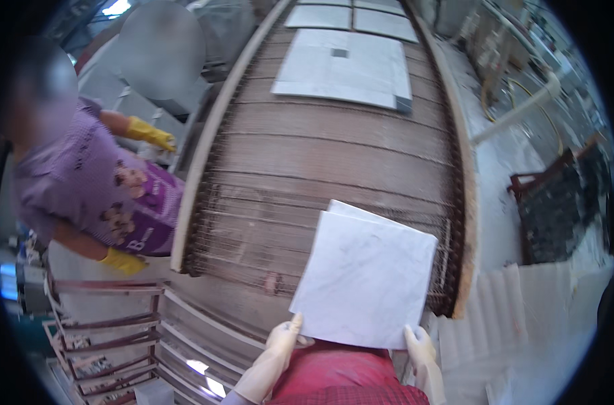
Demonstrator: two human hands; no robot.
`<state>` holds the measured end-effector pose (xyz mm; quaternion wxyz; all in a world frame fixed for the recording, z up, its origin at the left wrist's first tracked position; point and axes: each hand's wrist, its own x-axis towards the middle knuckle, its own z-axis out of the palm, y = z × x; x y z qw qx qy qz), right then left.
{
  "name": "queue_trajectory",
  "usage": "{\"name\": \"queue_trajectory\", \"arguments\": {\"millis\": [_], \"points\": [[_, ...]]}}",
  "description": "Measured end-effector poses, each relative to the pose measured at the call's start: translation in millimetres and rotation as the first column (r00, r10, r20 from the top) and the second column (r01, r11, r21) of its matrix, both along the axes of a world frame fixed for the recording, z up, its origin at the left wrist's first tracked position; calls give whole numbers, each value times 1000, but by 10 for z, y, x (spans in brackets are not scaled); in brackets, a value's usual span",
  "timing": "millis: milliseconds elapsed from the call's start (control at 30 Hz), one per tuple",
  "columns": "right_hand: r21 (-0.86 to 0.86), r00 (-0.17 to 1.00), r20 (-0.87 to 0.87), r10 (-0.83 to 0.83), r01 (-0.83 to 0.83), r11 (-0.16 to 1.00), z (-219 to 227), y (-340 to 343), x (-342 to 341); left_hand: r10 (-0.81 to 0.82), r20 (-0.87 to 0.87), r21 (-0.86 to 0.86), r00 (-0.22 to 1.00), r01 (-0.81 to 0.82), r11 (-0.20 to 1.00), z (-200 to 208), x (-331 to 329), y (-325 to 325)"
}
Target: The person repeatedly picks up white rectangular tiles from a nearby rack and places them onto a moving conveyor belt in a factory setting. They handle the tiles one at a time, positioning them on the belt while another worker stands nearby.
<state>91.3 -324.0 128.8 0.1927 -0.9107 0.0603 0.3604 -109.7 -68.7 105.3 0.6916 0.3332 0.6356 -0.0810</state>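
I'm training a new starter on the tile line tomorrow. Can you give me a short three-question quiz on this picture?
1. True or false: the left hand and the right hand both grip the lower edge of the white marble tiles.
2. What colour are the co-worker's gloves?
3. Where do the other marble slabs lie? A) far up the conveyor belt B) on the metal rack C) on the floor

Key: 1 true; 2 yellow; 3 A

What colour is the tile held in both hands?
White with faint grey veining, seen in the head view: tile.
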Motion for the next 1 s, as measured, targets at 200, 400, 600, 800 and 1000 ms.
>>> {"name": "queue_trajectory", "arguments": {"millis": [200,400,600,800,1000], "points": [[410,929,-340,-148,288,865,-19,-304,189,-55,276,-23,960,64,998,246,-68,65],[523,811,-472,-345,573,630,-17,-223,251,-77,513,29,855,72,997,369,-51,64],[395,705,-569,-423,685,612,668,109,233,-81,592,105,802,22,994,265,-47,1],[437,751,-583,-310,611,660,252,-184,320,-179,752,248,634,-20,969,-196,98,-371],[528,757,-635,-154,571,629,75,-370,304,233,822,-242,520,-52,969,-218,463,-524]]}}
